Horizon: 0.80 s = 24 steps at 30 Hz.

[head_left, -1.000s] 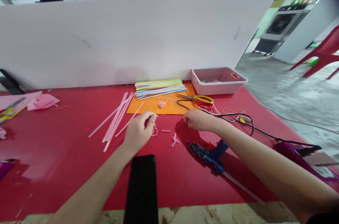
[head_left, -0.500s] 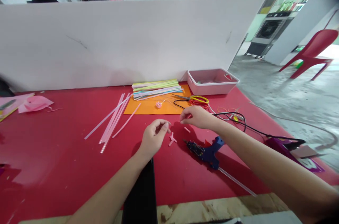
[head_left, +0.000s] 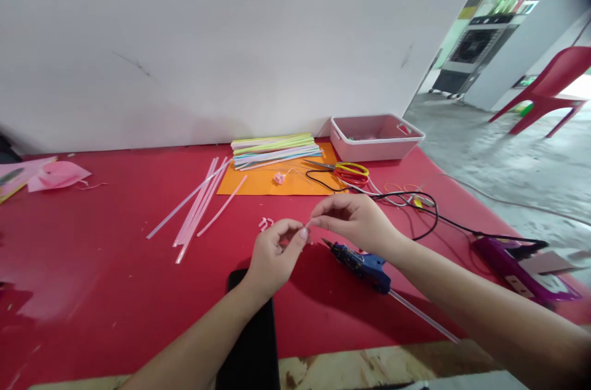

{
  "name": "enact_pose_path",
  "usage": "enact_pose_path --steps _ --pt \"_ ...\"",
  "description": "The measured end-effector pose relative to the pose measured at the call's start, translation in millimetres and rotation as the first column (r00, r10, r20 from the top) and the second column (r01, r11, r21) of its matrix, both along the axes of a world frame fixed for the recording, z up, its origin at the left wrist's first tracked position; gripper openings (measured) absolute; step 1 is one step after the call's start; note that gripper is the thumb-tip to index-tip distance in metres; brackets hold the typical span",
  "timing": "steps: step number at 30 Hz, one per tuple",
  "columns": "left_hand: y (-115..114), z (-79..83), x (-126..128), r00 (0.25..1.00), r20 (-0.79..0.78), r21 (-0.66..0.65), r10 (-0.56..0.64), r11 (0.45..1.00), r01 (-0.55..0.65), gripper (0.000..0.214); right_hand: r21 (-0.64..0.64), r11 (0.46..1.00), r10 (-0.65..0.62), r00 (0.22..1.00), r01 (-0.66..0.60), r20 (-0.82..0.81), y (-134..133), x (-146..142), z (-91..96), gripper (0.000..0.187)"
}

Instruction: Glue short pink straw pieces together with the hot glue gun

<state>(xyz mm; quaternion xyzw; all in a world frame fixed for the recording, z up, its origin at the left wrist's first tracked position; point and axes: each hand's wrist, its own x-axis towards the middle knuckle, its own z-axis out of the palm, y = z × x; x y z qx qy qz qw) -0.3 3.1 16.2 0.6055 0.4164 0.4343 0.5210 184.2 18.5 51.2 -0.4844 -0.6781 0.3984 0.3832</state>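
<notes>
A person's two bare hands meet at the centre of the frame over a small, thin piece of pink strip, mostly hidden by the fingers. The right hand has its grip closed, thumb and forefinger pinching the piece; the left hand also pinches, its fingertips closed on the near end. Just left of them lie small curled pink scraps. Below the right hand rests a blue glue gun with a clear stick protruding toward the lower right. A black rectangular phone lies partly under the left forearm at lower centre. Long pink strips fan out left of centre. Beyond, an orange paper sheet bears a small pink flower-like cluster, a bundle of multicoloured strips and yellow-and-red-handled scissors, beside a pink plastic basket on the red-covered counter.
</notes>
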Motion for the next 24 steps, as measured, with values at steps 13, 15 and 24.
enact_pose_path --steps 13,15,24 --pt "12 -13.7 -2 0.973 0.162 -0.222 0.164 0.967 -0.126 0.025 0.058 0.963 0.096 0.533 -0.264 0.841 -49 107 -28.6 0.064" --pt "12 -15.7 -1 0.967 0.192 -0.258 0.167 0.959 -0.114 0.027 0.039 0.957 0.123 0.524 -0.287 0.843 -54 105 -37.2 0.065" --pt "10 -18.7 -1 0.942 0.243 -0.311 0.233 0.938 -0.152 0.027 0.369 0.894 -0.102 0.687 -0.254 0.72 -24 92 -24.5 0.046"
